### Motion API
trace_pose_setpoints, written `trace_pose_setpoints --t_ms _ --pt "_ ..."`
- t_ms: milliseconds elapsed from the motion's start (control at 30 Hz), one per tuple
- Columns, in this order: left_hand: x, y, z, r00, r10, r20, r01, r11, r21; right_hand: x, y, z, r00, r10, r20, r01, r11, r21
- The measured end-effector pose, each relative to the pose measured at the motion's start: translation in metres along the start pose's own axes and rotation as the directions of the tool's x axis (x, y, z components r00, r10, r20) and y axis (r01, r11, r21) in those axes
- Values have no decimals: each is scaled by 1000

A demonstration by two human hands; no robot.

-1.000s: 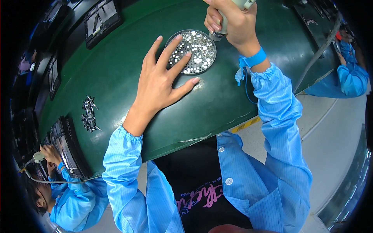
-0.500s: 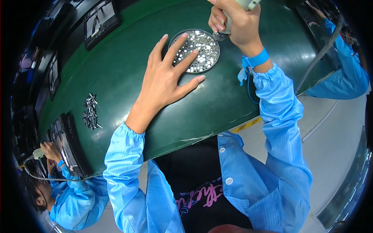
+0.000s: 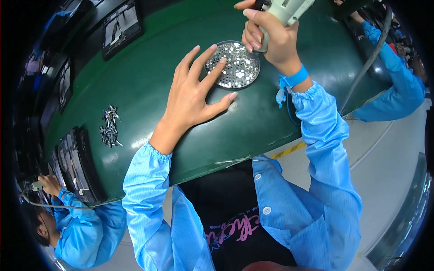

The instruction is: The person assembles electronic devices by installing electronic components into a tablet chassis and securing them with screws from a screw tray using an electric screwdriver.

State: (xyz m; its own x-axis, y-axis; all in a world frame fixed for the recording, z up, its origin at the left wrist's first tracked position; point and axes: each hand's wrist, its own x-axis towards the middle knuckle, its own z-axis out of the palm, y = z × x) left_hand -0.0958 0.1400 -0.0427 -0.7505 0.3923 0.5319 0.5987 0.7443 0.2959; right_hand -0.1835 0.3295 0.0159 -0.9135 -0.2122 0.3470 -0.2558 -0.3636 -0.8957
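A round dark dish [image 3: 236, 87] with holes in its bottom lies on the green table and holds many small shiny silver pieces, too small to name surely. My left hand [image 3: 192, 92] is open, palm down, its fingers spread and its fingertips over the dish's left edge. Whether they touch the pieces I cannot tell. Around the grip of a pale green pistol-shaped power tool [image 3: 289, 10] my right hand [image 3: 276, 38] is closed, at the dish's upper right. The tool's front end runs out of the picture at the top.
A heap of small dark and silver metal parts [image 3: 110, 126] lies left on the green table [image 3: 149, 86]. Black framed units [image 3: 121, 29] stand along the far left edge. Co-workers in blue sleeves [image 3: 88, 235] work at left and right. A grey cable [image 3: 367, 63] hangs at right.
The power tool has tilted up, away from the dish's rim. My left fingers reach less far over the dish. The whole view has shifted slightly.
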Motion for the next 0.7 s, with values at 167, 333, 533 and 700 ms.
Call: trace_pose_setpoints --t_ms 167,333,533,700 --pt "-8 -5 -19 998 44 -34 -43 998 35 -3 8 13 996 37 80 -43 996 75" --pt "-28 -28 -44 999 3 -39 0 996 92 -4 22 25 992 35 118 -41 998 46" --pt "-55 -46 -56 975 -223 -27 224 972 76 -2 25 25 993 18 120 -19 1000 5" --pt "-53 -48 -52 965 -201 -169 219 971 95 -3 32 23 990 11 144 -12 1000 2"
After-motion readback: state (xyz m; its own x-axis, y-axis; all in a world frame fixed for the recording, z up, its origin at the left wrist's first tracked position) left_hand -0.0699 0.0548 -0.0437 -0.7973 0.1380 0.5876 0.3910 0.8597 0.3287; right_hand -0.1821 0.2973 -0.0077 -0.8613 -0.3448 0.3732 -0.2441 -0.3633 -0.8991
